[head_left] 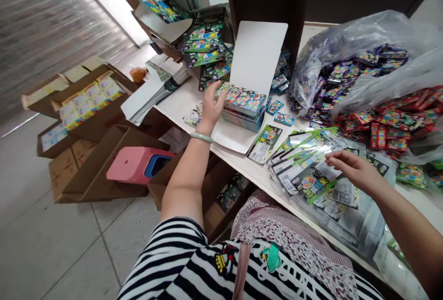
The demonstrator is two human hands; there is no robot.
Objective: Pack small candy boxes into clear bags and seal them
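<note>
On the worktable a white card box blank (259,55) stands with its back panel raised and its front flap hanging at the edge. Neat rows of small colourful candy packets (244,99) are stacked on it. My left hand (212,106), a pale bangle on its wrist, is at the left end of the top row, fingers apart and touching the end packets. To the right, my right hand (353,168) hovers over a spread of printed header cards in clear plastic bags (311,177). Its thumb and fingertips are drawn together; whatever lies between them is too small to make out.
Clear sacks of purple packets (346,78) and red packets (398,120) fill the table's right side. Folded box blanks (155,90) lean at the left edge. Printed boxes (207,37) stand behind. Open cartons (100,161) and a pink stool (129,164) are on the floor.
</note>
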